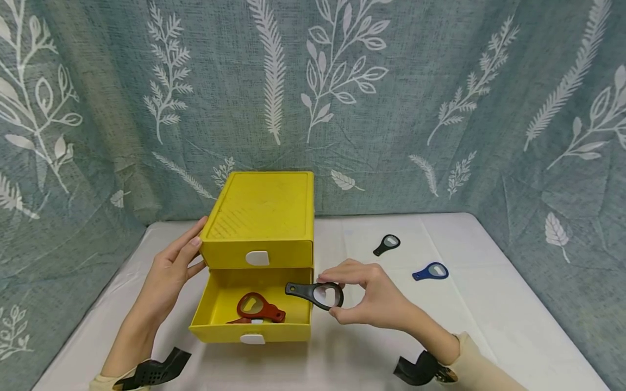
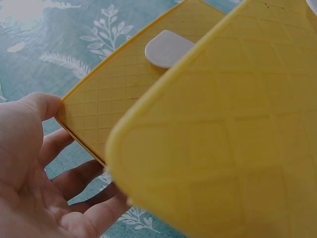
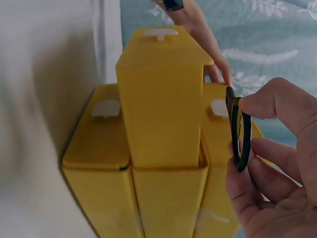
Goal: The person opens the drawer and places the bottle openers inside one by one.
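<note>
A yellow drawer cabinet (image 1: 259, 209) stands on the white table with one drawer (image 1: 200, 330) pulled out. My left hand (image 1: 168, 271) rests against the cabinet's left side, its thumb at the front corner in the left wrist view. My right hand (image 1: 369, 293) pinches a black bottle opener (image 1: 303, 290) by its ring end between thumb and fingers. The opener's handle points left, over the right side of the drawer. Inside the drawer lies a red bottle opener (image 1: 266, 310), with another red piece partly hidden under it behind the drawer front.
To the right on the table (image 1: 489, 326) lie a smaller black bottle opener (image 1: 387, 245) and a blue bottle opener (image 1: 430, 271). A leaf-patterned curtain (image 1: 391, 108) hangs behind. Closed drawers with white knobs (image 3: 106, 108) flank the pulled-out one in the right wrist view.
</note>
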`<state>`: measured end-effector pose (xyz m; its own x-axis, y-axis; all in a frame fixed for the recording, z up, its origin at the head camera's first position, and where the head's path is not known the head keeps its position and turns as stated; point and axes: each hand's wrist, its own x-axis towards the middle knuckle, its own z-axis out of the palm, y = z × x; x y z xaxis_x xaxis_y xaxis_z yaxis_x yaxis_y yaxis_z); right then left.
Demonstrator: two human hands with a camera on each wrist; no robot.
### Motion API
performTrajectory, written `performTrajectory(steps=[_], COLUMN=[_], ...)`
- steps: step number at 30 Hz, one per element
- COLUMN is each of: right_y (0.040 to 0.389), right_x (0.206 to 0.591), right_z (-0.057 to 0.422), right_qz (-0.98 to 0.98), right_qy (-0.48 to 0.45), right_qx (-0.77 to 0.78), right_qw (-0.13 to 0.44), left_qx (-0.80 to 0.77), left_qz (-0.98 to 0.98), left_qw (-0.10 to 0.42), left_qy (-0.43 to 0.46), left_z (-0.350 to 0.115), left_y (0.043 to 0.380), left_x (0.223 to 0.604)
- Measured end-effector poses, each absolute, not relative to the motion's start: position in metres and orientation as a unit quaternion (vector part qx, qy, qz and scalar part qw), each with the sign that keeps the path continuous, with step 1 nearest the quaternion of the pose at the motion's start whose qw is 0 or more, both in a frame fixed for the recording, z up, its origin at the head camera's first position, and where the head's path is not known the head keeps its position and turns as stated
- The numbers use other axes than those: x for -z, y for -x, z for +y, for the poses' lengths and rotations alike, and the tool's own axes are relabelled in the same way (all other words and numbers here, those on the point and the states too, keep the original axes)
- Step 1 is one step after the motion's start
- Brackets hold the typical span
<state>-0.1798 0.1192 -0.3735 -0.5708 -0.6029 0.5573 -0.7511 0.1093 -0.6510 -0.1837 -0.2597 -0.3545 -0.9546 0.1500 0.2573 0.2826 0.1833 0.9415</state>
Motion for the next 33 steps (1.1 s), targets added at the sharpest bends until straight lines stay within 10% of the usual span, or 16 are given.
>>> performTrajectory(steps=[33], right_y=[0.191], right_x=[0.376], right_z=[0.044], right_qz=[-0.741], right_qy=[-0.522], right_qx=[-0.410], right_qw=[0.103], left_qx=[0.625], left_qz=[-0.766], left_qw=[0.054], left_qy=[0.141], left_z=[-0.260], left_y=[0.183], left_x=[0.355])
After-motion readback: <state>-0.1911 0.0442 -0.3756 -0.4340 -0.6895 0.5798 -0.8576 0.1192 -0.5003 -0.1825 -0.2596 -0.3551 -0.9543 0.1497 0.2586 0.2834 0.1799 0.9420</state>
